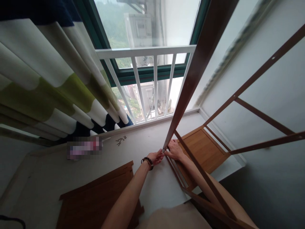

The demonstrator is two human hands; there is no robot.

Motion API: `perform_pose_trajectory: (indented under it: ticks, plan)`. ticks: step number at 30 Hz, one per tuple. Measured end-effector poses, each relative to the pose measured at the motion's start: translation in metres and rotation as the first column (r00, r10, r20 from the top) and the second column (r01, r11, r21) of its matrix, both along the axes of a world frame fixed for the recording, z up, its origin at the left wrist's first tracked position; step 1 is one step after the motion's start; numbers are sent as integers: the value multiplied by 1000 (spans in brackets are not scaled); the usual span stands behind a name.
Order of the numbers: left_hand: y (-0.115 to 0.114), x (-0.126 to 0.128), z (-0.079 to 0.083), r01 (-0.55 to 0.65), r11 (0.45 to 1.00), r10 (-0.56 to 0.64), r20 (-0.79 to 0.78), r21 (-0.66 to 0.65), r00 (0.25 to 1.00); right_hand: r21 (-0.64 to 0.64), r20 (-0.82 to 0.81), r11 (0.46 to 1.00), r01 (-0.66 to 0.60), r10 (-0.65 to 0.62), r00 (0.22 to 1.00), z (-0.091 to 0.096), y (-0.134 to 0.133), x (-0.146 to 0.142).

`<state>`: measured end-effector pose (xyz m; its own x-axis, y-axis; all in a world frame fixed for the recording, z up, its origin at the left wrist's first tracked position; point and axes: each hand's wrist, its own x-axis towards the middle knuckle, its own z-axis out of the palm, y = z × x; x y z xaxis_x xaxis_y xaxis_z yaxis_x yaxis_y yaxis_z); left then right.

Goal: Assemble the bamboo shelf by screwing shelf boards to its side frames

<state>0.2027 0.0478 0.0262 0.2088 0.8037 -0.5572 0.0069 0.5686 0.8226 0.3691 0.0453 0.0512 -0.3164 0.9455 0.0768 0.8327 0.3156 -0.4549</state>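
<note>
A long dark-brown metal rail (190, 79) slants from the upper right down to the white sill-like surface (133, 149). My left hand (156, 157), with a beaded bracelet at the wrist, pinches the rail's lower end, fingers closed. My right hand (175, 150) rests just beside it on the same end, fingers curled against the rail and the frame below. A brown metal frame (250, 105) with thin crossbars stands to the right, and a wooden shelf panel (202, 149) lies inside it.
Another wooden panel (95, 197) lies flat at the lower left. A striped curtain (47, 79) hangs at the left. White window bars (152, 82) front the glass ahead. A few small screws (122, 140) lie on the surface.
</note>
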Motion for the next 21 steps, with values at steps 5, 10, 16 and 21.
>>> perform_pose_trajectory:
  ticks: [5,10,16,21]
  plan:
    - [8,-1,5,-51,998,51,0,38,999,-1,-7,1000,-12,12,1000,2,0,0]
    - [0,2,7,-7,822,186,-258,569,948,21,8,1000,-15,15,1000,5,1,0]
    - [-13,0,6,74,762,101,-231,644,968,47,52,999,-21,19,998,9,2,-1]
    - [-15,0,2,-37,911,34,14,410,999,52,57,998,-24,21,998,12,1,-3]
